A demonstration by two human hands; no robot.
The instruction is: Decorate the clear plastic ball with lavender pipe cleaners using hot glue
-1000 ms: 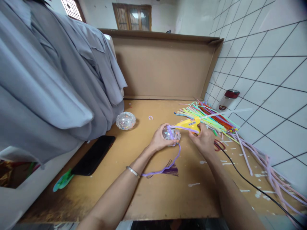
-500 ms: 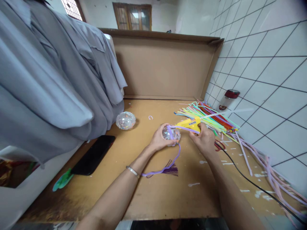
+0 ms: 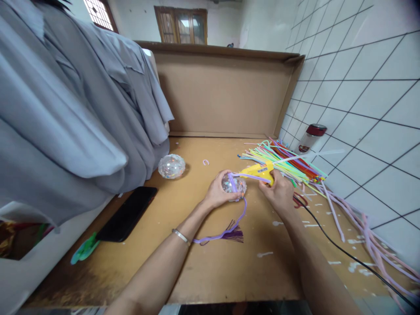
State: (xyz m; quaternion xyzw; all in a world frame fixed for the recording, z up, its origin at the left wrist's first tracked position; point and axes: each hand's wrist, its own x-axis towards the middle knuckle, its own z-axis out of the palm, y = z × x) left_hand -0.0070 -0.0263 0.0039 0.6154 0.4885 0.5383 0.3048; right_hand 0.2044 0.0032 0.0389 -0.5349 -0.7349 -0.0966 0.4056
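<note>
My left hand [image 3: 217, 191] is closed round a clear, speckled ball [image 3: 239, 185] wrapped with a purple pipe cleaner [image 3: 245, 211]. In my right hand [image 3: 279, 192] is a yellow glue gun [image 3: 258, 170], a white glue stick [image 3: 288, 158] jutting from its back and its nozzle close to the top of the ball. One length of the pipe cleaner runs from the ball along the gun to my right fingers. The other end curves down past a dark purple tassel [image 3: 234, 235] on the table. A second clear speckled ball [image 3: 172, 166] rests farther left.
Many coloured pipe cleaners [image 3: 278, 159] lie by the tiled wall, with a red-lidded jar [image 3: 311, 138] behind. A black cord [image 3: 341, 250] trails right. A black phone [image 3: 127, 214] and green clip-like item [image 3: 84, 249] lie left, below hanging grey cloth [image 3: 98, 109]. Cardboard [image 3: 223, 92] stands behind.
The view has shifted very slightly. Both hands, the ball and the glue gun hold nearly the same positions.
</note>
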